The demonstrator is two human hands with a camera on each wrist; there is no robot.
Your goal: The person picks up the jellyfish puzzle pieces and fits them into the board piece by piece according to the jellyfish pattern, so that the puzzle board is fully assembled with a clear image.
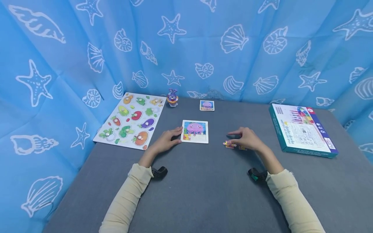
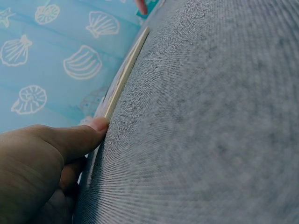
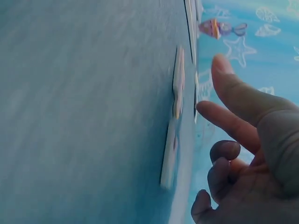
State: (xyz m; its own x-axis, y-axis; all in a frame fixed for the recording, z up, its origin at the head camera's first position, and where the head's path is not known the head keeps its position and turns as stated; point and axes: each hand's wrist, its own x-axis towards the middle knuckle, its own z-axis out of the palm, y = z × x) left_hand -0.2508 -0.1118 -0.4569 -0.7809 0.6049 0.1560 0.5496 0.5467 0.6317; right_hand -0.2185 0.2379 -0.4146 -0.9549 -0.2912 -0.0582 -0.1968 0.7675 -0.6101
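A wooden puzzle board (image 1: 199, 138) shows a pink octopus picture filling its upper part, with bare wood at its lower right. My left hand (image 1: 167, 139) touches the board's left edge; the left wrist view shows the thumb (image 2: 88, 136) against the pale wooden side (image 2: 125, 79). My right hand (image 1: 247, 138) hovers by two loose jigsaw pieces, thumb and index finger spread apart. One piece (image 1: 230, 145) shows left of the thumb, the other (image 1: 242, 148) is partly hidden beneath the hand. In the right wrist view both pieces lie flat on the table, with nothing between the fingers.
A vegetable peg board (image 1: 132, 121) lies at left. Behind the puzzle stand a purple rabbit-eared figurine (image 1: 172, 98) and a small octopus picture card (image 1: 207, 105). A flat game box (image 1: 303, 129) lies at right on the grey table (image 1: 192, 194). A blue shell-patterned curtain (image 1: 186, 48) hangs behind.
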